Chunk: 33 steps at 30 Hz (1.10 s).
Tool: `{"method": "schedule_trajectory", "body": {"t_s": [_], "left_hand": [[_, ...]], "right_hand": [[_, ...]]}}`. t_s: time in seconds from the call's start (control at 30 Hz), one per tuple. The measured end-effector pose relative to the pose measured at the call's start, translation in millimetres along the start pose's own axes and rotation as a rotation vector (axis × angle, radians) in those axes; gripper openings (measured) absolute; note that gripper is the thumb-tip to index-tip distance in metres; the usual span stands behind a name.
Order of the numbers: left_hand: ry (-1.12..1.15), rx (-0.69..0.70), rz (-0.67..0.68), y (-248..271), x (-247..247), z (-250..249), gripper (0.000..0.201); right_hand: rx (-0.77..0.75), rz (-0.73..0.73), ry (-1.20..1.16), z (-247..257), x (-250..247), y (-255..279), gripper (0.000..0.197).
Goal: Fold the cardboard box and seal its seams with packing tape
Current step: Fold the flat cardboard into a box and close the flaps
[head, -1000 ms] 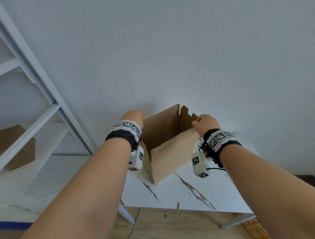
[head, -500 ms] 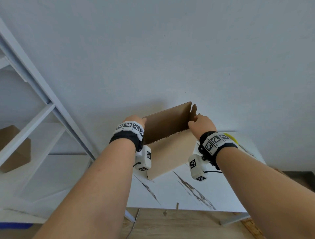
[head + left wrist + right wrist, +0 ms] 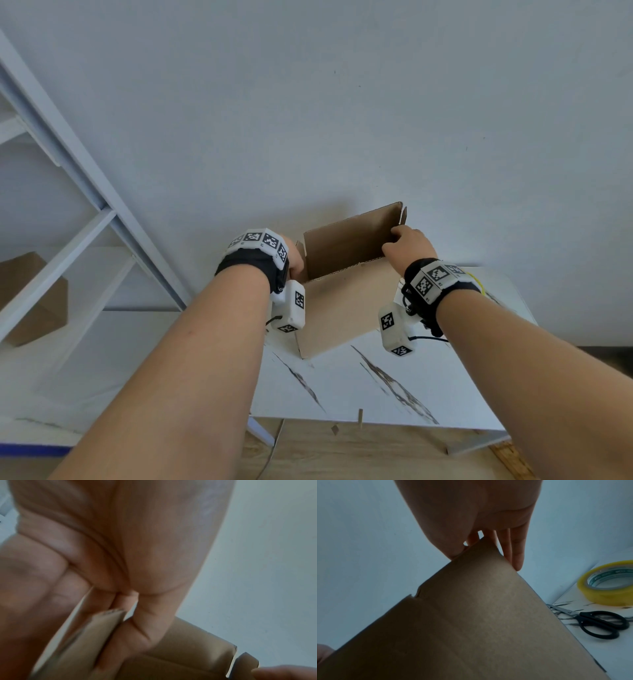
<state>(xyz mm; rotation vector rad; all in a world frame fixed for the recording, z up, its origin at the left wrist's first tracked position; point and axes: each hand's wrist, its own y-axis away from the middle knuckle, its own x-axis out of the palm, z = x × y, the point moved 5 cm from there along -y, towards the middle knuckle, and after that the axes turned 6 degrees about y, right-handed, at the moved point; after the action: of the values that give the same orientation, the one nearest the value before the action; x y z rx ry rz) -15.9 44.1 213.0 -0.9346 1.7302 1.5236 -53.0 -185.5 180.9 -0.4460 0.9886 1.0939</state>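
While both hands hold it at opposite ends, the box stands on the table near the wall, top open, its flaps upright.

Box: plain brown cardboard, unsealed; near wall faces the person, far flap rises behind it. Its lower corner touches the tabletop.

Left hand: at the box's left end, mostly hidden behind its wrist band in the head view. The left wrist view shows its fingers curled on a cardboard edge, with another flap edge between thumb side and fingers; it grips the box there.

Right hand: at the box's upper right corner. The right wrist view shows the thumb on one face and the fingers straight down the other, pinching the corner.

Tape: a clear yellowish roll lying flat on the table, right of the box, apart from it.

Scissors: black handles, blades closed, lying on the table just beside the tape on its near side, not touching the box.

Table: white top with dark marble-like streaks.

Shelf: a white frame at the left, with another brown carton on it.

Floor: light wood, below the table edge.
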Motion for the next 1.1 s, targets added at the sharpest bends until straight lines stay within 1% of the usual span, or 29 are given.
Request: {"method": "schedule_trajectory", "body": {"t_s": [0.07,0.1,0.17,0.2,0.3,0.37,0.4,0.47,0.53,0.6,0.7,0.77,0.83,0.93,1.0,1.03,1.1], "left_hand": [[0.113,0.020,-0.097,-12,-2,1,0.026],[0.144,0.005,-0.141,-18,-3,3,0.028],[0.168,-0.024,-0.251,-33,-5,11,0.028],[0.219,-0.033,-0.321,-36,-7,14,0.028],[0.463,-0.023,-0.485,-28,-8,14,0.020],[0.611,-0.031,-0.587,-23,-1,14,0.029],[0.654,-0.019,-0.631,-22,4,13,0.029],[0.701,0.006,-0.673,-23,13,10,0.021],[0.737,0.007,-0.704,-24,17,10,0.011],[0.771,-0.006,-0.728,-24,17,13,0.013],[0.749,-0.022,-0.732,-24,18,18,0.018],[0.701,0.003,-0.732,-24,19,19,0.013],[0.663,0.035,-0.739,-24,21,17,0.009],[0.625,0.046,-0.756,-23,21,14,0.008],[0.622,0.041,-0.771,-24,21,15,0.007],[0.625,0.038,-0.776,-24,20,16,0.007],[0.642,0.030,-0.781,-25,21,17,0.007]], "right_hand": [[-0.014,-0.006,-0.027,0,-5,0,0.058],[-0.022,-0.008,-0.034,0,-8,0,0.059],[-0.040,-0.001,-0.054,-1,-12,1,0.062],[-0.050,0.005,-0.070,-2,-14,2,0.064],[-0.029,0.007,-0.125,-10,-16,5,0.073],[0.021,-0.005,-0.147,-17,-14,8,0.073],[0.038,-0.015,-0.160,-21,-13,10,0.069],[0.062,-0.044,-0.193,-25,-10,12,0.060],[0.077,-0.065,-0.235,-29,-9,12,0.060],[0.073,-0.055,-0.264,-29,-7,11,0.056],[0.037,-0.007,-0.243,-26,-3,10,0.040],[0.026,0.002,-0.242,-24,-1,10,0.033],[0.010,-0.008,-0.238,-24,0,10,0.022],[-0.019,0.005,-0.252,-22,2,12,0.011],[-0.019,0.013,-0.261,-22,4,11,0.013],[-0.013,0.010,-0.272,-22,5,11,0.018],[0.023,0.002,-0.337,-23,6,11,0.039]]}}
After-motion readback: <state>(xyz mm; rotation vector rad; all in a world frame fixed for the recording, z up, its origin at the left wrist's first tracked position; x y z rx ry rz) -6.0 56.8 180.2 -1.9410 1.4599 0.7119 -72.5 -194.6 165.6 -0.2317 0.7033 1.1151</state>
